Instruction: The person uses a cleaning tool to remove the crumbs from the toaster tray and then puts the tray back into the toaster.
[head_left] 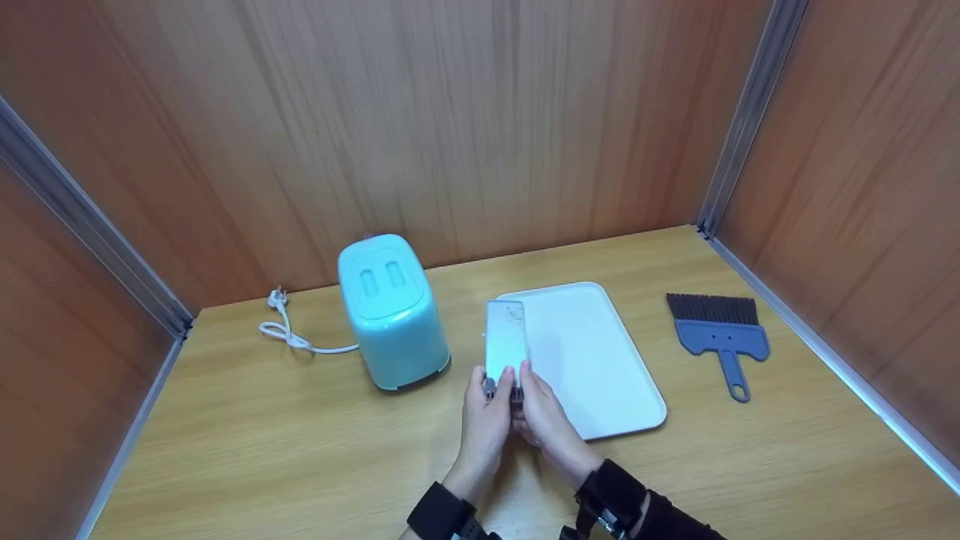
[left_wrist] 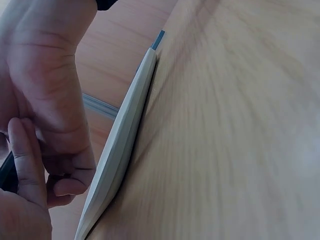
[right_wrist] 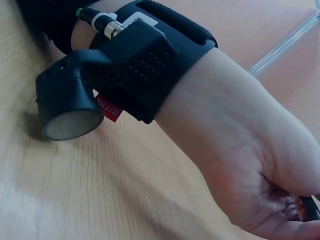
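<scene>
Both hands hold a narrow, flat metal crumb tray [head_left: 506, 337] by its dark near end. Small brown crumbs lie at its far end. My left hand [head_left: 482, 420] grips the left side with the thumb on top, and my right hand [head_left: 547, 421] grips the right side the same way. The crumb tray overlaps the left edge of a white serving tray [head_left: 600, 360] in the head view. In the right wrist view, a dark edge [right_wrist: 310, 207] shows between the curled fingers. A light blue toaster [head_left: 397, 322] stands to the left of the hands.
A white cord with a plug [head_left: 277, 298] runs left from the toaster. At the right lies a blue-grey hand brush [head_left: 720, 337] with dark bristles pointing away. Wood-grain panels [head_left: 450, 135] enclose the table [head_left: 285, 442] at the back and both sides.
</scene>
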